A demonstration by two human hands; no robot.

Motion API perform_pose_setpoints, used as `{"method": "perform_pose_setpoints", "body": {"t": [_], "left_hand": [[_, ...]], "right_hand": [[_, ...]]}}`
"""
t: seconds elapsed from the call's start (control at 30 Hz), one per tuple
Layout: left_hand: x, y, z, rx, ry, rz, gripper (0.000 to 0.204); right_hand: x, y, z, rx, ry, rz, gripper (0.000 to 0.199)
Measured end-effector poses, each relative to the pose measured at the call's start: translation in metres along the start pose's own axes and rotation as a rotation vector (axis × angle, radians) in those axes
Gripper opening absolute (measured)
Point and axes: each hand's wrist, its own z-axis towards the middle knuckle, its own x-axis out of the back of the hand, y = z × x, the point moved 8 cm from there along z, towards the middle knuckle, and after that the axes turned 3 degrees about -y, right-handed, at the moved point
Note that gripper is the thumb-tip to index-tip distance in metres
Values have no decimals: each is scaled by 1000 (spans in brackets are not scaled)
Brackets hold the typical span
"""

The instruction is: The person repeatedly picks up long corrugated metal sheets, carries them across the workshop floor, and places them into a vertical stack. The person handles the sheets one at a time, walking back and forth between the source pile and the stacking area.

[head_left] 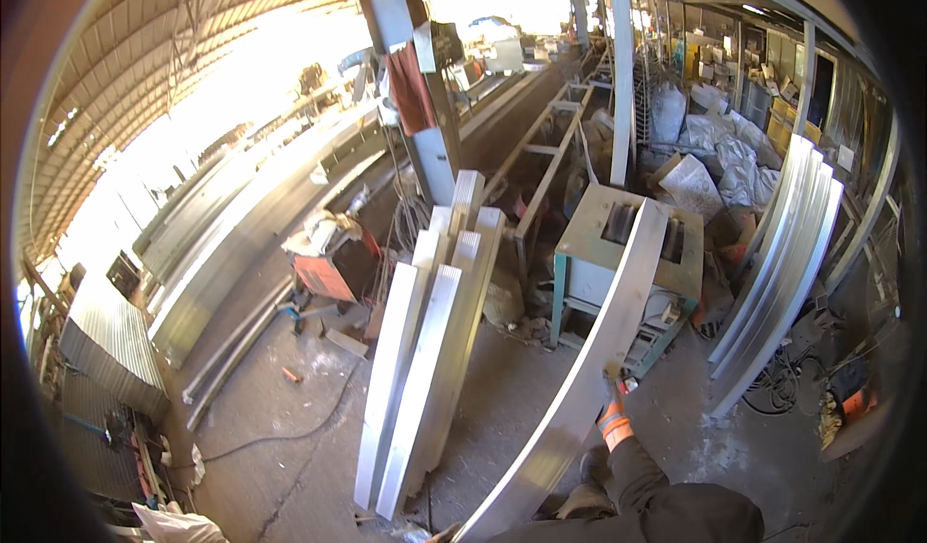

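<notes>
Right hand [614, 410] grasping long metal strip [599, 350]; white sacks [719, 152] behind green machine [589, 244]

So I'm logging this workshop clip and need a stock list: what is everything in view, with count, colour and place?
Long bent sheet-metal strip: one, silver, from the green machine down to the lower edge, held.
Green metal machine table: one, centre right.
Folded sheet-metal channels stacked on the floor: several, silver-white, centre.
Curved metal profiles leaning upright: several, silver, right.
Red box-shaped machine: one, left of centre.
Grey steel column: one, top centre.
Corrugated metal sheets: a stack, grey, far left.
Right hand: orange-and-grey glove, gripping the strip's edge.
Left hand: not in view.
</notes>
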Motion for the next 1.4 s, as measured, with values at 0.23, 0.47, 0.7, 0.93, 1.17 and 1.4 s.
{"method": "perform_pose_setpoints", "body": {"t": [0.23,0.47,0.7,0.93,1.17,1.4], "left_hand": [[45,17,6,-107,235,424,114],[97,321,-4,-738,830,573,99],[84,558,-217,-1290,1245,1237,66],[91,613,-290,-840,941,2058,58],[191,476,-211,-199,436,1696,123],[168,326,-103,-425,328,1111,142]], "right_hand": [[-121,-61,-73,227,-188,7,51],[-279,-172,-155,552,-409,-291,82],[-366,-243,-267,1104,-513,-963,127],[-367,-200,-301,1194,-812,-1215,128],[-339,-127,-300,823,-1193,-1888,112],[-344,-153,-288,708,-1496,-2245,101]]}}
